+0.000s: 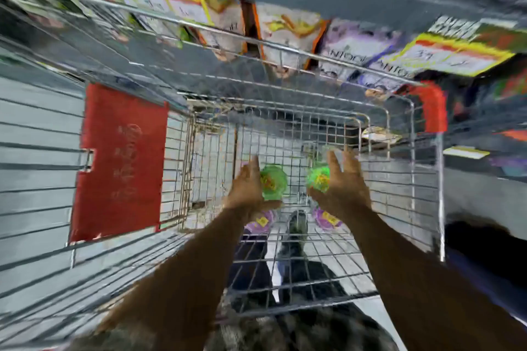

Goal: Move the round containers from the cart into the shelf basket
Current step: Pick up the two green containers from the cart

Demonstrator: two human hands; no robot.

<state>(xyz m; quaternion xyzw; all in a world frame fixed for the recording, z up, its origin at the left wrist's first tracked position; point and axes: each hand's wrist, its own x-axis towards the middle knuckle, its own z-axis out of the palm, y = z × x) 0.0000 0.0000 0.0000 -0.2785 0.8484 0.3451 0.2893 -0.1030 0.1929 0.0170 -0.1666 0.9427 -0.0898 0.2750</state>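
Round containers are sitting low in the wire cart (370, 179), four of them showing: two with green lids and two with purple lids. The left hand (248, 191) is cupping the left green container (273, 182), fingers stretched along its far side and thumb curled under its near edge, grasping it. The right hand (342, 188) is wrapping the right green container (318, 178) the same way, fingers spread and pointing forward, thumb beneath; whether this grip is firm I cannot tell through the blur. Just under the left wrist the left purple container (261, 221) is lying on the cart floor, and the right purple container (326, 219) is peeking out below the right palm. Each lid is carrying a small yellow label, too smeared to read.

Wire mesh walls are closing the hands in on every side. A red plastic panel (119, 162) is hanging on the left wall of the cart, with embossed marks that are not legible. A red corner bumper (435, 107) is capping the rim at far right. Beyond the front rim, snack bags (291, 28) in white, orange and purple are standing in rows; purple lettering on one is too blurred to read with certainty. Yellow-edged price tags (445, 55) are showing digits that are blurring out. Through the mesh floor, a dark shoe (298, 222) and trouser legs are showing.
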